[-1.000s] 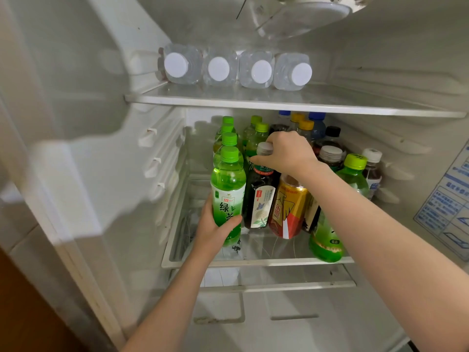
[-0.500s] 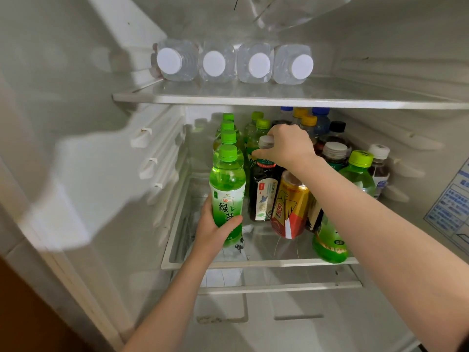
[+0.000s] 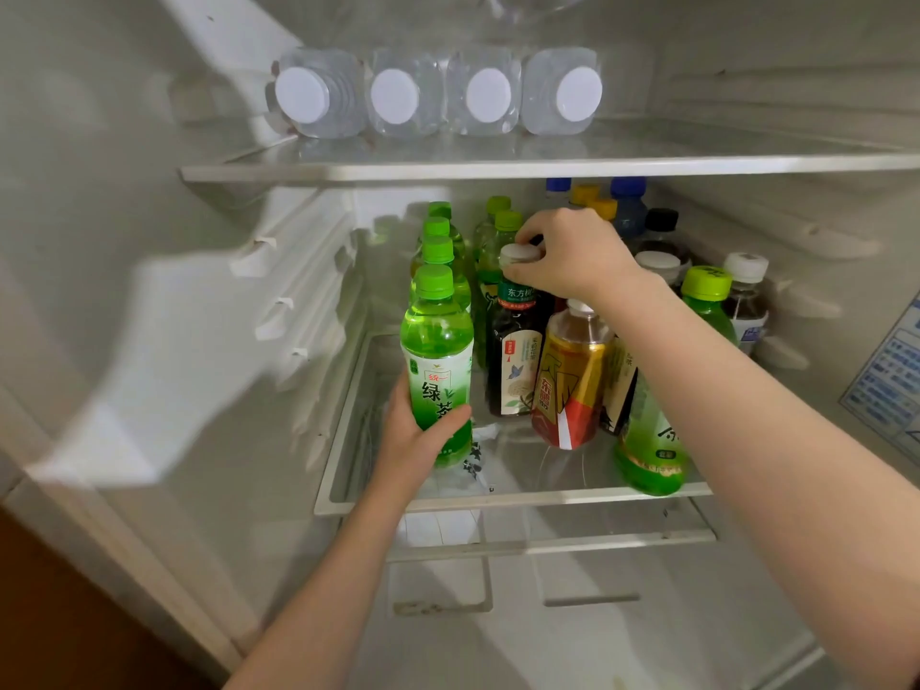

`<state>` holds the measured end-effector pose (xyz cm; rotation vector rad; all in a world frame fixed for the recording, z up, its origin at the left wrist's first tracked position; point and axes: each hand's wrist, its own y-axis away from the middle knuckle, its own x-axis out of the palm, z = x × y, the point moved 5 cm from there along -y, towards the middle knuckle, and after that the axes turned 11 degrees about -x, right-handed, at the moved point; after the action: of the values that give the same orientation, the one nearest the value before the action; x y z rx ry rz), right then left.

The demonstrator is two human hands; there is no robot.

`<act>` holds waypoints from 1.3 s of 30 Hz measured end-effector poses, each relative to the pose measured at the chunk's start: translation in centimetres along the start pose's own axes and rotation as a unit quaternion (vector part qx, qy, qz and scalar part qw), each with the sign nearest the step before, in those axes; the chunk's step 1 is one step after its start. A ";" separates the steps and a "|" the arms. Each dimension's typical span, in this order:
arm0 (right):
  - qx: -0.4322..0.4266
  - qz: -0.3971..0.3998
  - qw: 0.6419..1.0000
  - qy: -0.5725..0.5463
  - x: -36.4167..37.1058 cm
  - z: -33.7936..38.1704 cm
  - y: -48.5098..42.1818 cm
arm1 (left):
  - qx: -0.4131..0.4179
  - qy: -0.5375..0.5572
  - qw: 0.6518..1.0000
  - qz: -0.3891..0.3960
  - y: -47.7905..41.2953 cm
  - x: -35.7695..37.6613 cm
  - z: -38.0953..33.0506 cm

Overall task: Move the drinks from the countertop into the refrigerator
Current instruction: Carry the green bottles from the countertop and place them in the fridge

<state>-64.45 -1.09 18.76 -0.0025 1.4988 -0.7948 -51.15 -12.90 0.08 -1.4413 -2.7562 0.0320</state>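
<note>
A home kitchen is suggested. The view is filled by the white plastic interior of a household refrigerator [image 3: 149,216]. Above the right hand [image 3: 572,256], four clear plastic water bottles [image 3: 490,94] with white caps are laid sideways on a clear glass shelf [image 3: 697,164]. Shop-bought drinks are crowded around both hands on a lower glass shelf [image 3: 498,503]: a green plastic tea bottle [image 3: 438,361] is gripped by the left hand [image 3: 418,435], a dark white-capped tea bottle [image 3: 513,361] by the right.

Blue-printed sticker [image 3: 891,385], far right. Brown wooden surface [image 3: 50,615], lower left. Crumpled black-and-white printed scrap [image 3: 475,463], low centre.
</note>
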 end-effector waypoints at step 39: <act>0.031 -0.112 0.989 0.092 -0.6 0.3 4.3 | -0.009 -0.046 0.999 -0.008 -0.1 0.0 -0.1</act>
<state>-62.15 2.26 17.27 -0.0523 1.6657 -1.0449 -51.23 -12.97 0.20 -1.4583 -2.8470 0.0765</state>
